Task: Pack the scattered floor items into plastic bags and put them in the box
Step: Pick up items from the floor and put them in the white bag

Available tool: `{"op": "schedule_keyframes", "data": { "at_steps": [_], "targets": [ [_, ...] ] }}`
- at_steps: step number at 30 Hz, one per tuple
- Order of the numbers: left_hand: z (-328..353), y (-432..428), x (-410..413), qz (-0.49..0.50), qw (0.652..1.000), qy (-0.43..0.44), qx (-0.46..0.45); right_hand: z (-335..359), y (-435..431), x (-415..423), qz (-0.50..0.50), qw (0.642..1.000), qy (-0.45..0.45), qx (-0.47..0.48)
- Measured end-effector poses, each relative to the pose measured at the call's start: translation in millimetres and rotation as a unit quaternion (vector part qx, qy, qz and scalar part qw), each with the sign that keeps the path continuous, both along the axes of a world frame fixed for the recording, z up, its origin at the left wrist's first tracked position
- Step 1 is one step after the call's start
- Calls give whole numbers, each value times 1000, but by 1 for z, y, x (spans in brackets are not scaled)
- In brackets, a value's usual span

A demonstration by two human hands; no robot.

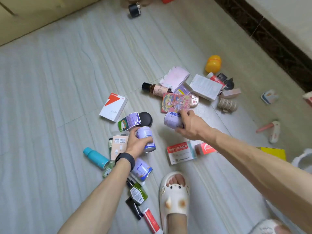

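My left hand [136, 144] grips a purple can [147, 141] just above the floor, a black band on its wrist. My right hand [189, 125] grips a second purple can [172, 120] beside a colourful card pack [175, 102]. A third purple can [141, 169] lies under my left forearm. Around them lie a white and red box [113, 107], a black round lid [146, 118], a teal bottle [95, 157], a brown bottle [156, 89] and a red and white medicine box [180, 152]. No plastic bag or box shows clearly.
My foot in a white slipper [173, 198] stands on the floor by a green bottle [138, 194] and a red tube [151, 220]. A yellow capsule [213, 63], pink notebook [175, 76] and white box [205, 86] lie farther right. A dark skirting [270, 39] lines the wall.
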State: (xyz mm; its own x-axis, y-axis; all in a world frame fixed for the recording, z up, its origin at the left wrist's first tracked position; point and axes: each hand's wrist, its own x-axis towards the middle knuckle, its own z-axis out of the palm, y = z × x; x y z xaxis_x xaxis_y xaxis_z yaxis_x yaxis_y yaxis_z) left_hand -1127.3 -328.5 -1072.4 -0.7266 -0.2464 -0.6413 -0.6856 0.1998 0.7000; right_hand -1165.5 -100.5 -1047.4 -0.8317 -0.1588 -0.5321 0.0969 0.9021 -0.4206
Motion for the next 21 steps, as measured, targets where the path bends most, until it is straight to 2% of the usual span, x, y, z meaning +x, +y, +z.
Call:
{"op": "schedule_keyframes", "data": {
  "at_steps": [3,5,7,9,12,16,18,21],
  "targets": [
    [43,16,-2,8,996,-5,83,57,41,20,-41,998,-8,-49],
    [76,35,-5,23,986,-17,166,91,70,44,-103,989,-8,-109],
    [110,58,-6,14,970,-24,242,120,95,74,-195,961,-25,-194],
    [143,86,-4,-20,963,-18,269,143,119,108,-282,918,-45,-274],
    [182,130,0,-87,966,34,239,158,149,151,-373,859,-25,-349],
    [218,186,12,-217,960,63,165,163,169,201,-436,801,-5,-411],
    [228,213,19,-318,937,83,121,161,176,226,-457,789,21,-411],
    [238,258,33,-480,863,156,1,154,185,264,-498,784,88,-359]
  ]
}}
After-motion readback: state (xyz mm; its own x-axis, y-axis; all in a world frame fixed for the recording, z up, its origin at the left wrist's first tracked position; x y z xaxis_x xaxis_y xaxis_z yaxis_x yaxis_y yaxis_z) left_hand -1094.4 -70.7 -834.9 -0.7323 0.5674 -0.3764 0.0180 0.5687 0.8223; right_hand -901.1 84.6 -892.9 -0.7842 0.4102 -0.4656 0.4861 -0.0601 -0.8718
